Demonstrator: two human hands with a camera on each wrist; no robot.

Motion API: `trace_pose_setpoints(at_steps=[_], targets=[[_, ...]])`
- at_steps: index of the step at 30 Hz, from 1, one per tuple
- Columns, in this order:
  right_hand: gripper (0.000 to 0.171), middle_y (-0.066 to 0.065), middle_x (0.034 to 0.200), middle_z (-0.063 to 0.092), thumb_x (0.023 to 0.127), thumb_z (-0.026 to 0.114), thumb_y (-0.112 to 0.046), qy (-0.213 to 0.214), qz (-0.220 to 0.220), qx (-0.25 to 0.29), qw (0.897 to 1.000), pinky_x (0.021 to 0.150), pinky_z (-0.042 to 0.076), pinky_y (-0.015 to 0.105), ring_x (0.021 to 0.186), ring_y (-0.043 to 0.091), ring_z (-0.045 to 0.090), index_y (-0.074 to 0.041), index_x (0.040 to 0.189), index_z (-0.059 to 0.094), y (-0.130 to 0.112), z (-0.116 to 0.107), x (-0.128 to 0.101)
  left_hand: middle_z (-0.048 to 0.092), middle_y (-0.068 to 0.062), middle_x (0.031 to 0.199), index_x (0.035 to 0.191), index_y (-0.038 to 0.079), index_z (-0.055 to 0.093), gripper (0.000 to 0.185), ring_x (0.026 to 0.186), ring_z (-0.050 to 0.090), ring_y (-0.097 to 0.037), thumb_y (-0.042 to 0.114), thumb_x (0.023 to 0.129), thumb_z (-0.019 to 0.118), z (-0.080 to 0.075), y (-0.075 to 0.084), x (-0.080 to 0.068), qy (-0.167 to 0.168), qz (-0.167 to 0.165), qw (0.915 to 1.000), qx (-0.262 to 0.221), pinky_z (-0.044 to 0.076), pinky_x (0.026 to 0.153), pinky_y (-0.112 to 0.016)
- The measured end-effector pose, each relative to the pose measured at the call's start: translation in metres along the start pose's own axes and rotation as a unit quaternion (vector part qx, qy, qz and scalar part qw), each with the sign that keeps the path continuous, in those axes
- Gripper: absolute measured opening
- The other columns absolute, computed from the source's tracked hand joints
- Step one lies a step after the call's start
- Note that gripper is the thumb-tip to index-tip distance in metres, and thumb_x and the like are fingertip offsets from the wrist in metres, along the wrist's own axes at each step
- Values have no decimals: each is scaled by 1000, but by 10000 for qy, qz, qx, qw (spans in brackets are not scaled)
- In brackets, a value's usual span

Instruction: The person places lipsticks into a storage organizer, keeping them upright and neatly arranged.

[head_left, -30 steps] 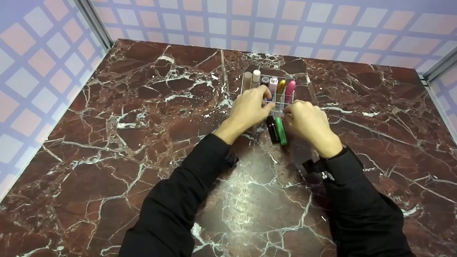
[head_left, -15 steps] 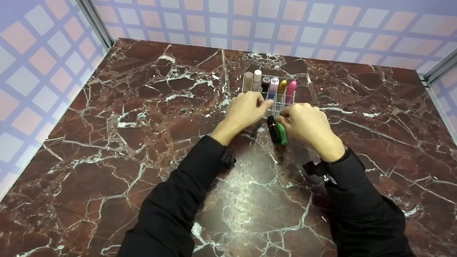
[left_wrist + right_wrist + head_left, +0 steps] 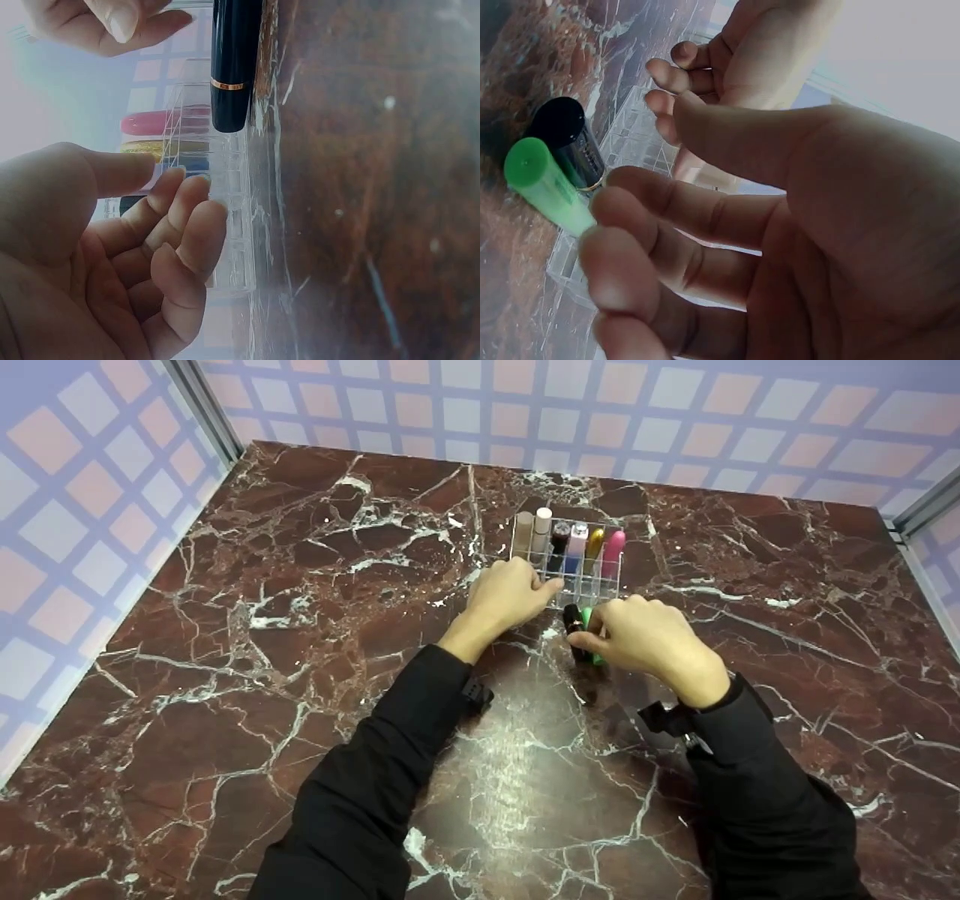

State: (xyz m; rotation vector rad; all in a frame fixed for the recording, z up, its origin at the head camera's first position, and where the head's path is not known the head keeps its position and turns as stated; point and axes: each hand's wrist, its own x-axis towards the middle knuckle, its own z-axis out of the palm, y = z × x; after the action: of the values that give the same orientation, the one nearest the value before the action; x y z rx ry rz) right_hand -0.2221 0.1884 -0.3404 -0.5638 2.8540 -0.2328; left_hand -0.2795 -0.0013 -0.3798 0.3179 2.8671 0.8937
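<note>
- Marble-patterned bench (image 3: 262, 607), dark red with white veins; walled on the far, left and right sides by a pink-and-lilac checked backdrop (image 3: 90, 502).
- Clear acrylic organiser (image 3: 581, 585), gridded, standing toward the far edge of the bench, right of centre. Its far row holds upright lipsticks (image 3: 566, 540): beige, cream, dark, lilac, gold, pink. The near cells look vacant.
- Left hand (image 3: 510, 596), fingers loosely curled against the organiser's near left side, steadying it; nothing clasped inside the palm.
- Right hand (image 3: 645, 637), just in front of the organiser's near edge, fingers half-bent and closing narrowly over the green tube (image 3: 589, 619). Whether the tube is already pinched cannot be told; the right wrist view shows the fingertips (image 3: 592, 225) at its end.
- Green tube, lying on the bench, pointing toward the organiser.
- Black tube (image 3: 573, 619) with a gold band, lying touching the green one on its left.
- Risk, judged: both tubes are round and in contact, so taking the green may set the black rolling across the smooth bench; a loose fingertip pinch could drop it; a nudge to the light organiser could topple the upright lipsticks if the left hand eases off.
</note>
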Motion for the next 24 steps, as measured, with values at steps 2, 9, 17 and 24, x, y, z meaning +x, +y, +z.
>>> trace_pose_setpoints(at_steps=[2,9,17,24], targets=[[39,3,69,65,97,65,-49,-77,-8,-12,10000,59,53,49,60,22,61,-13,83,71,0,0,0,30,10,47,54,19,39,59,40,28,-5,50,100,61,0,0,0,-56,-71,10000,6,22,40,-21],[43,3,70,63,94,67,-53,-189,45,-63,9998,61,52,48,64,24,60,-15,75,66,-1,6,4,37,9,46,56,19,44,56,39,34,-6,51,99,62,1,0,0,-263,-255,9993,28,25,38,-21],[46,4,69,62,92,68,-55,-211,62,-59,9997,58,51,46,64,24,60,-15,71,63,1,11,8,46,8,49,60,20,49,53,41,41,-7,54,99,60,0,0,0,-492,-375,9979,184,29,40,-21],[50,1,62,58,90,72,-55,-124,54,-16,9999,53,47,40,56,21,55,-17,61,56,4,18,11,50,7,52,62,19,51,51,44,45,-7,53,100,59,2,-1,-1,-553,-339,9974,323,32,42,-20]])
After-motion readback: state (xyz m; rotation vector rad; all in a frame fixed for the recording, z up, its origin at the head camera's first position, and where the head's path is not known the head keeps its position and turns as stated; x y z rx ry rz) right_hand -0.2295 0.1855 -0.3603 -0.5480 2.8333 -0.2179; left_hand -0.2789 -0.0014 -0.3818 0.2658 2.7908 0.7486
